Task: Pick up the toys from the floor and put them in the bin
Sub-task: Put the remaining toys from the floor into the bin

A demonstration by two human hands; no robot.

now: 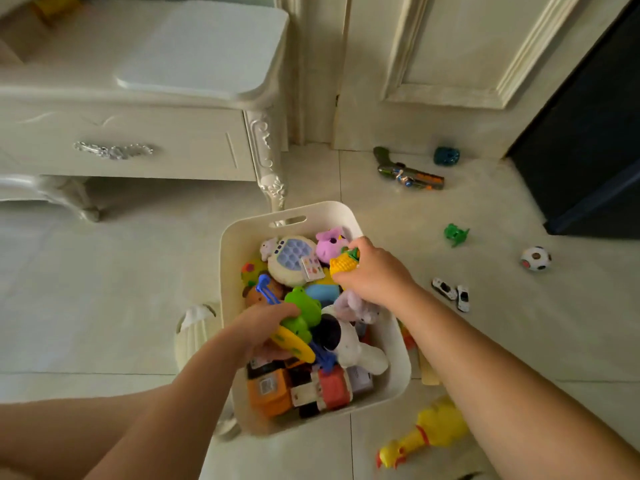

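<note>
A white bin (239, 258) stands on the floor, filled with several toys. My right hand (375, 271) is over the bin's right side, shut on a yellow toy corn cob (343, 263). My left hand (263, 327) is over the bin's middle, gripping a green frog toy (304, 311) and a yellow banana-like toy (294, 344). Toys lie on the floor to the right: a toy gun (408, 173), a teal ball (446, 155), a small green toy (456, 233), a toy football (535, 258), two white cars (452, 293) and a yellow rubber chicken (426, 434).
A white carved dresser (138, 140) stands at the left, one leg just behind the bin. A cream door (433, 64) is at the back. A dark cabinet (595, 150) fills the right edge. A white shell-like object (194, 327) sits left of the bin.
</note>
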